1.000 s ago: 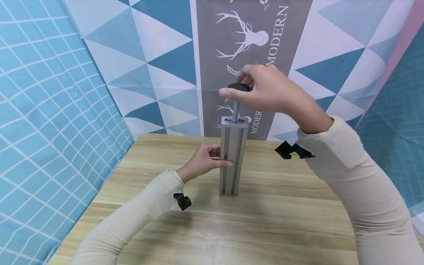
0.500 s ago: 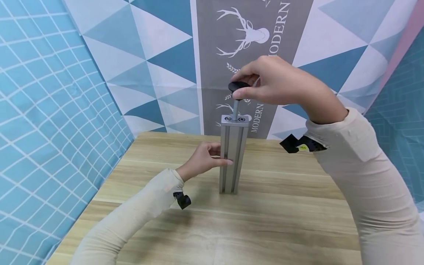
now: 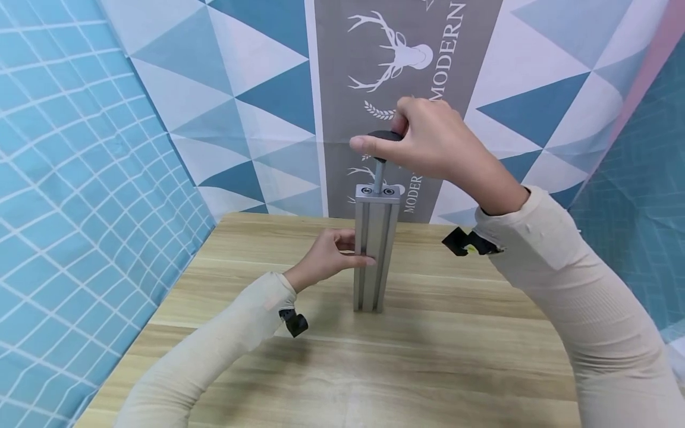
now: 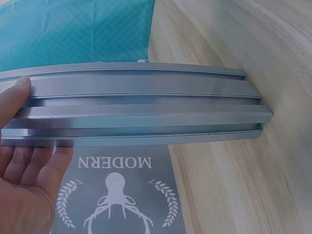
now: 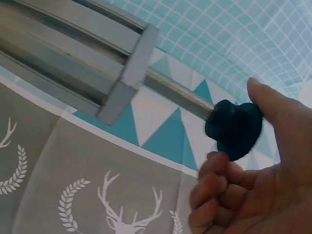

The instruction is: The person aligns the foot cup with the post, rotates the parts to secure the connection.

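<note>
A silver slotted aluminium profile [image 3: 373, 229] stands upright on the wooden table. My left hand [image 3: 327, 257] grips its left side at mid-height, thumb across the front and the other fingers behind. An end plate [image 5: 130, 75] with two bolts caps the top. From its middle rises the threaded rod [image 5: 180, 96] of a black levelling foot [image 5: 234, 127], round base upward. My right hand [image 3: 436, 145] holds that base from the right, thumb along the near edge and fingers curled at the far side. In the left wrist view the profile's lower end [image 4: 265, 114] meets the table.
The wooden table [image 3: 455, 345] spreads around the profile. Close behind it hangs a patterned cloth [image 3: 273, 107] with deer heads and triangles. Blue checked cloth [image 3: 80, 178] walls the left side, and teal cloth [image 3: 631, 196] the right. Black wrist mounts [image 3: 294, 323] sit on both sleeves.
My right hand has twisted round the levelling foot's base, its thumb drawing back to the right and then swinging left again. The left hand and the profile have stayed in place.
</note>
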{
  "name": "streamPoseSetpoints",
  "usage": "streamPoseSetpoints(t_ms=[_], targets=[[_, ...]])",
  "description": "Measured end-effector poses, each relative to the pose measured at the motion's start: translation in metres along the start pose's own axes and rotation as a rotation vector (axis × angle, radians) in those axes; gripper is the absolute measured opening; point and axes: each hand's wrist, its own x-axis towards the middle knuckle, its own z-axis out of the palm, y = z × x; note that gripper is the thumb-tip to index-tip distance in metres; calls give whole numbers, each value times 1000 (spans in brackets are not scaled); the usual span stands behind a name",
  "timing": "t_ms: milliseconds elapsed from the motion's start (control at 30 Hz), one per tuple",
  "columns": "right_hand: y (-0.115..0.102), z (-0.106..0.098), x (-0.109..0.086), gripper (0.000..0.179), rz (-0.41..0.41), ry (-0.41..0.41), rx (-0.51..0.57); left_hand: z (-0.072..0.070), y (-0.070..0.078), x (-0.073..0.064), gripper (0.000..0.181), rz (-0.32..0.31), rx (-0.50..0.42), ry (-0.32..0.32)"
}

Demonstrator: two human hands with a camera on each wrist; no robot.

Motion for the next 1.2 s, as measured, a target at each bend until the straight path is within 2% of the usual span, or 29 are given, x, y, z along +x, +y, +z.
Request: streamPoseSetpoints(t_ms=[67,133,233,300,367,467,600,667,767,867,1033,1200], targets=[[0,-5,-1,63,-11,-64,43,0,0,0,36,-8,1,5],[3,-12,-1,60,-68,-151,92,0,1,-1,35,-16,7,8],[10,-24,-3,54,-194,-302,131,0,12,-4,33,-26,31,8],[14,-29,-3,51,-320,-359,101,0,13,-3,32,-34,40,6],[17,-31,-2,50,-417,-386,59,0,13,-3,32,-39,47,8],[19,-32,1,49,-527,-385,7,-1,3,1,34,-39,44,11],[19,-32,4,49,-567,-350,-14,-1,1,1,34,-26,38,15],[18,-32,4,47,-553,-313,-23,-1,1,1,35,-18,36,17],[13,-31,5,40,-480,-259,-47,-1,1,0,35,-6,35,16],[8,-27,5,36,-344,-185,-51,-1,1,0,35,7,29,8],[-1,-11,2,52,-127,-17,-55,-1,0,0,36,20,20,-1],[-5,0,0,55,-62,81,-57,-2,-1,0,36,16,22,-5]])
